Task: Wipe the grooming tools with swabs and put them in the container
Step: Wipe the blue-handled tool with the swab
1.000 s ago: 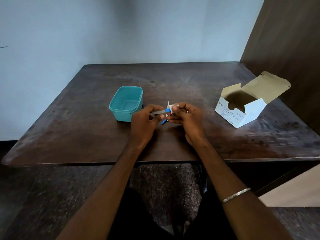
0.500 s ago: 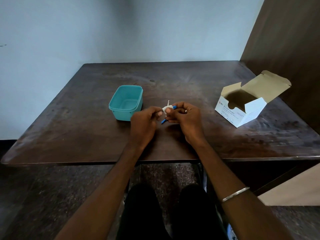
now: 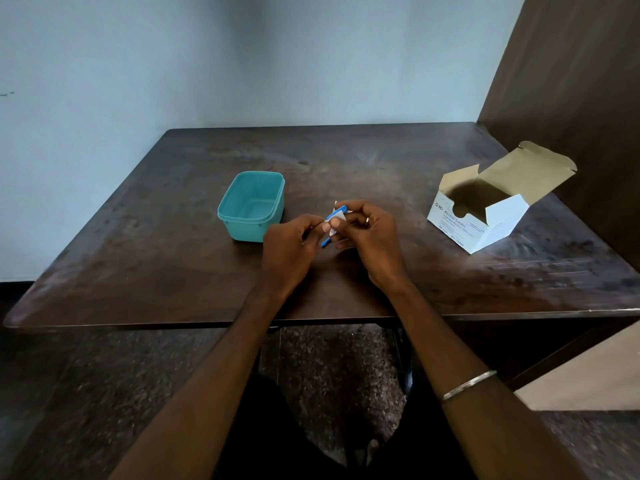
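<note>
Over the middle of the table my left hand (image 3: pixel 289 245) pinches one end of a small grooming tool (image 3: pixel 325 241) with blue parts. My right hand (image 3: pixel 372 237) pinches a white swab (image 3: pixel 337 216) folded against the tool, thumb on the swab. Blue shows above and below the swab; the rest of the tool is hidden by my fingers. The teal container (image 3: pixel 242 230) stands open just left of my left hand, and nothing shows inside it.
An open white box of alcohol swabs (image 3: pixel 478 223) sits at the right of the dark wooden table (image 3: pixel 173 271), flaps up. A brown panel rises behind it on the right. A pale wall backs the table.
The swab has slid along the tool toward my left hand, covering the grey metal part seen a second ago. Both hands stay close together in the same spot.
</note>
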